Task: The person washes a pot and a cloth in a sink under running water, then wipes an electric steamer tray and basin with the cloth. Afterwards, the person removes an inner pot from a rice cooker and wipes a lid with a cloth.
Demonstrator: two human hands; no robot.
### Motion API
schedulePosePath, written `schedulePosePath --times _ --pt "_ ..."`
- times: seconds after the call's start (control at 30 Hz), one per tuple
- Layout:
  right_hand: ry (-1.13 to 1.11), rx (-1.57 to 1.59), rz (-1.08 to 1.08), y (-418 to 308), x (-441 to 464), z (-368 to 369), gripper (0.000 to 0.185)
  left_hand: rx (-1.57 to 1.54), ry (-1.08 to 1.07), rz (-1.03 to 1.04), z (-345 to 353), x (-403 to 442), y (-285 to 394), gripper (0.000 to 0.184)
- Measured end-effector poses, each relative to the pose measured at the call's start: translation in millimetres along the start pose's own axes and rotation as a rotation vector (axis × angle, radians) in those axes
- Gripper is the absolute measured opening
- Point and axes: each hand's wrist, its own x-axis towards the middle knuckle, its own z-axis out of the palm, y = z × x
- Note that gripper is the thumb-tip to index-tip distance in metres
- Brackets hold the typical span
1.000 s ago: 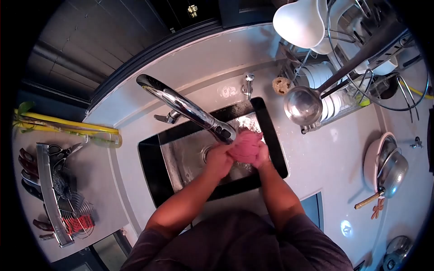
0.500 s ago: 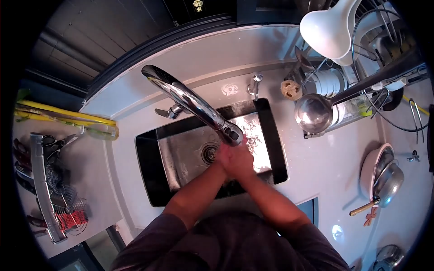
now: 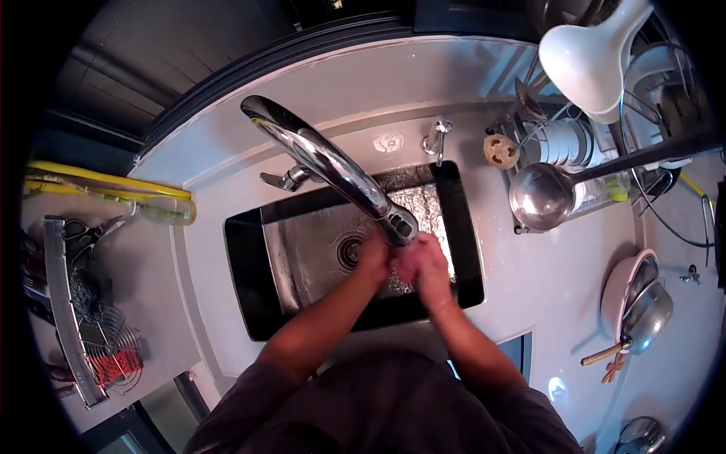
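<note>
Both hands are low in the black-edged sink [image 3: 246, 280], right under the head of the chrome faucet [image 3: 325, 163]. My left hand [image 3: 372, 259] is beside the round drain [image 3: 348, 252], its fingers blurred and partly hidden by the faucet head. Close against it on the right, my right hand [image 3: 427, 266] curls inward, its fingertips smeared by motion. The hands are side by side and seem to touch. No object shows in either one. The sink bottom around them glistens with water.
A soap dispenser [image 3: 438, 138] and the faucet lever [image 3: 283, 180] stand behind the sink. On the right are a dish rack with a steel ladle [image 3: 542, 197], a white ladle [image 3: 582, 64], and a pink bowl [image 3: 618, 291]. Scissors [image 3: 89, 236] lie left near a metal rack.
My hands were clasped together under the faucet and have now drawn slightly apart, the right one shifting to the right. The view has shifted a little.
</note>
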Motion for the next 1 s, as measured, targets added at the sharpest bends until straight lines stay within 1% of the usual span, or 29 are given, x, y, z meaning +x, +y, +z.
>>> schedulePosePath --times 0.03,0.07,0.13,0.17,0.2,0.23,0.3,0.33,0.37,0.4,0.43,0.47,0.5,0.53,0.57,0.6,0.63,0.67,0.7,0.73,0.77,0.83,0.87,0.93,0.97,1.0 --pt "-0.041 -0.333 -0.331 -10 -3 23 0.028 -0.083 -0.020 -0.175 -10 17 -10 0.033" --pt "0.033 -0.652 -0.676 -20 -6 46 0.025 -0.028 -0.040 -0.117 -5 15 -13 0.033" --pt "0.182 -0.937 -0.417 -10 5 57 0.020 0.082 -0.081 0.000 16 -3 -13 0.032" --pt "0.210 -0.807 -0.323 4 20 47 0.019 0.141 -0.101 0.059 27 -13 -10 0.031" --pt "0.248 -0.674 -0.236 19 36 36 0.018 0.176 -0.025 0.061 31 -21 -9 0.030" --pt "0.227 -0.644 -0.186 14 48 30 0.018 0.210 0.051 0.059 34 -29 -7 0.029" --pt "0.172 -0.721 -0.325 47 72 23 0.021 0.212 0.386 -0.030 37 -38 7 0.025" --pt "0.145 -0.732 -0.321 56 76 22 0.026 0.220 0.455 0.020 73 -71 33 0.030" --pt "0.119 -0.746 -0.314 59 77 22 0.031 0.378 0.440 0.182 69 -87 44 0.031" --pt "0.006 -1.028 0.241 40 74 25 0.045 0.540 0.418 0.345 62 -102 53 0.032" --pt "-0.024 -1.088 0.152 41 74 34 0.045 0.705 0.388 0.511 60 -116 67 0.035" --pt "-0.055 -1.146 0.066 46 68 47 0.045 0.787 0.372 0.457 57 -134 81 0.035" --pt "-0.071 -1.259 -0.176 59 69 62 0.040 0.864 0.360 0.399 61 -157 96 0.035" --pt "-0.053 -1.383 -0.428 55 67 84 0.035 0.933 0.353 0.340 58 -177 104 0.035" --pt "-0.218 -1.197 -0.308 48 71 105 0.030 1.053 0.349 0.328 41 -190 106 0.031" --pt "-0.329 -1.114 -0.557 17 69 137 0.022 1.175 0.344 0.320 19 -197 106 0.027" --pt "-0.349 -1.064 -0.656 4 73 172 0.021 1.300 0.339 0.310 7 -205 105 0.024" --pt "-0.364 -1.008 -0.754 -7 77 204 0.020 1.397 0.370 0.355 5 -214 104 0.021" --pt "-0.459 -1.055 -0.806 -25 78 227 0.029 1.497 0.400 0.396 6 -222 102 0.019" --pt "-0.461 -1.252 -1.023 -27 87 243 0.034 1.598 0.425 0.435 5 -228 102 0.017" --pt "-0.451 -1.451 -1.240 -30 94 254 0.039 1.686 0.396 0.607 2 -233 105 0.017" --pt "-0.670 -1.954 -1.193 -56 95 264 0.041 1.836 0.323 0.954 -4 -243 111 0.017" --pt "-0.781 -2.207 -1.138 -67 95 268 0.043 1.679 0.322 0.821 -6 -250 116 0.017" --pt "-0.587 -2.210 -1.163 -56 101 268 0.041 1.347 0.322 0.556 -2 -264 126 0.019" --pt "-0.511 -2.203 -1.168 -44 102 265 0.041 1.312 0.365 0.588 -5 -266 126 0.020" --pt "-0.562 -2.165 -1.125 -49 101 263 0.041 1.277 0.409 0.612 -9 -267 128 0.021"
